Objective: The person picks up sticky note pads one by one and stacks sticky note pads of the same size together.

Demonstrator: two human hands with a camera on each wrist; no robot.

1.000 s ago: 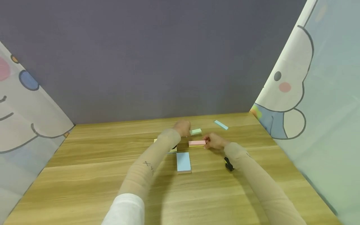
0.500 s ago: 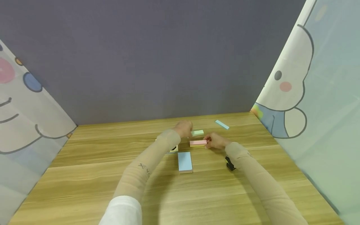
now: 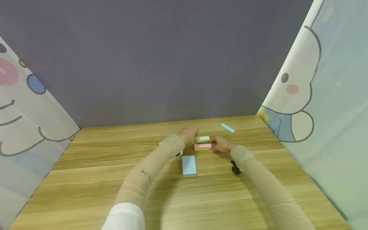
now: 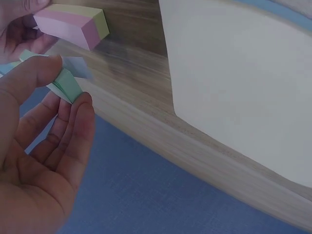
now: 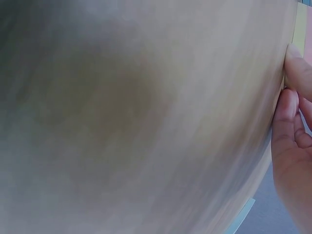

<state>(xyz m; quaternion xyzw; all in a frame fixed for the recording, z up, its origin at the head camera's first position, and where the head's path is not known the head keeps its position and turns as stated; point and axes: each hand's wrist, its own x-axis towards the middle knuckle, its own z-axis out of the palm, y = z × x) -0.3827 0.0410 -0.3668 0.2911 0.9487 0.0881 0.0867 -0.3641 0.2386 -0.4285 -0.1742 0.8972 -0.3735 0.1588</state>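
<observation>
My left hand (image 3: 188,134) pinches a narrow pale green sticky-note pad (image 4: 70,87) between thumb and fingertips, at its left end. A loose pale slip (image 4: 78,67) sticks out beside that pad in the left wrist view. Just in front of the green pad lies a pink-and-yellow stack of narrow sticky-note pads (image 3: 203,146). My right hand (image 3: 220,144) pinches this stack at its right end. At the edge of the right wrist view, the right thumb and fingers (image 5: 295,117) meet at the yellow side. Whether the green pad touches the stack I cannot tell.
A light blue pad block (image 3: 189,166) lies nearer me on the wooden table (image 3: 92,179). A narrow blue strip (image 3: 227,127) lies toward the back right. The left forearm partly covers a cream pad (image 3: 180,153). A small black object (image 3: 235,167) shows beside the right forearm.
My left hand has brought the green pad nearer to the pink-and-yellow stack, toward me and slightly right. The right hand keeps its grip and has hardly moved.
</observation>
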